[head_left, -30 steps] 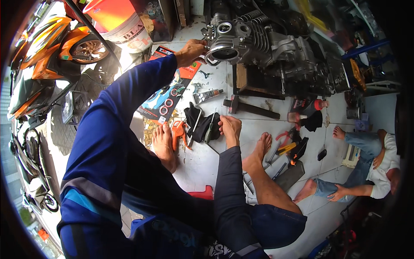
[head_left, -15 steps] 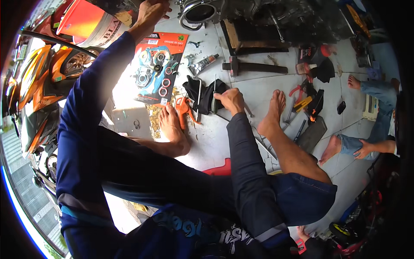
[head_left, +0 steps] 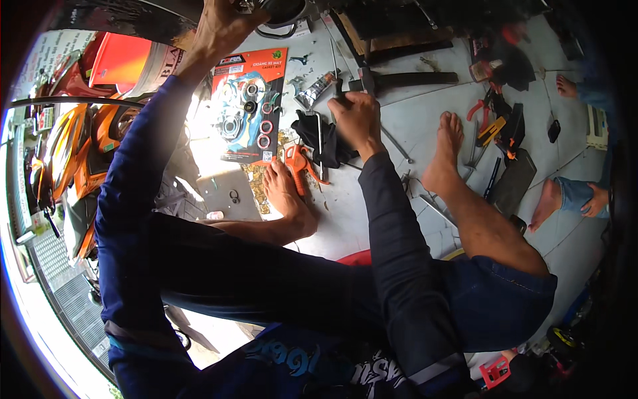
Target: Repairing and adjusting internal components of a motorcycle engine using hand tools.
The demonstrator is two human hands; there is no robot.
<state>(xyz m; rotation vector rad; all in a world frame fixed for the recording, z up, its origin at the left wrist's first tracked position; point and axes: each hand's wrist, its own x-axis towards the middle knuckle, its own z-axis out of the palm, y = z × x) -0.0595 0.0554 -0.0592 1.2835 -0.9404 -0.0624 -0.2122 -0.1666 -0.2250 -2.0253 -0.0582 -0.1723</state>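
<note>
My right hand (head_left: 359,120) is closed round the dark handle of a screwdriver (head_left: 335,60), its thin shaft pointing up and away. Under and beside this hand lie a black cloth (head_left: 315,133) and a bent metal rod tool (head_left: 321,147). Just beyond it are a silver tube (head_left: 314,92) and a hammer (head_left: 405,79). At the top edge my left hand (head_left: 222,30) reaches to a dark machine part with a round metal-rimmed opening (head_left: 284,9). Its fingers are partly cut off there, so their grip is hidden.
A gasket pack (head_left: 247,106) on red and black card lies left of centre. An orange trigger-handled tool (head_left: 298,165) lies by my left foot (head_left: 282,189). Pliers (head_left: 490,106), a yellow cutter (head_left: 491,130) and a flat dark block (head_left: 515,176) lie right. Another person's foot (head_left: 545,203) is beyond.
My right hand has lifted the screwdriver off the black cloth and moved it up and away. My left hand has moved slightly further up, against the machine part. The whole view has shifted.
</note>
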